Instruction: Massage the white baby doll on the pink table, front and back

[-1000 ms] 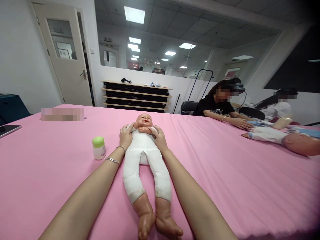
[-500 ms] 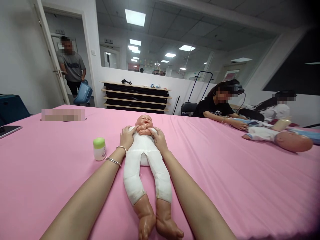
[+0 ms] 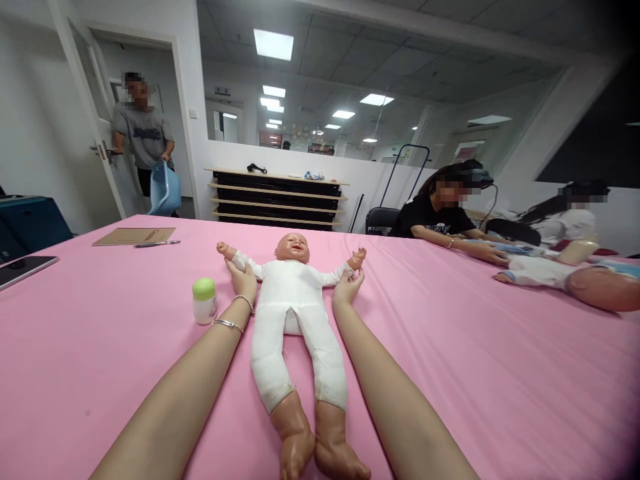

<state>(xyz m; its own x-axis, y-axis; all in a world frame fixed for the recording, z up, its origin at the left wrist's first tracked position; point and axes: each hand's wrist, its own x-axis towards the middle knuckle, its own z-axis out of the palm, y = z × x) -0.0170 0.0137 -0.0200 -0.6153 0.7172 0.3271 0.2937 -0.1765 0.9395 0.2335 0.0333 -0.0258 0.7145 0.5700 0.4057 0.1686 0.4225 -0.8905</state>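
A baby doll [image 3: 293,300] in a white suit lies face up on the pink table [image 3: 100,347], feet toward me. Its arms are spread out to both sides. My left hand [image 3: 241,279] is closed around the doll's arm on the left, near the wrist. My right hand [image 3: 347,287] grips the doll's other arm just below its small hand. A beaded bracelet and a metal bangle circle my left wrist. A small white bottle with a green cap [image 3: 205,301] stands just left of my left hand.
A brown notebook [image 3: 134,236] and a pen lie at the far left, a tablet [image 3: 23,268] at the left edge. Two seated people [image 3: 440,210] handle another doll [image 3: 565,280] at the right. A person with a blue basin [image 3: 143,143] stands in the doorway.
My hands drew the doll's arms from its chest out to the sides. The door swung open and a person carrying a blue basin came into the doorway.
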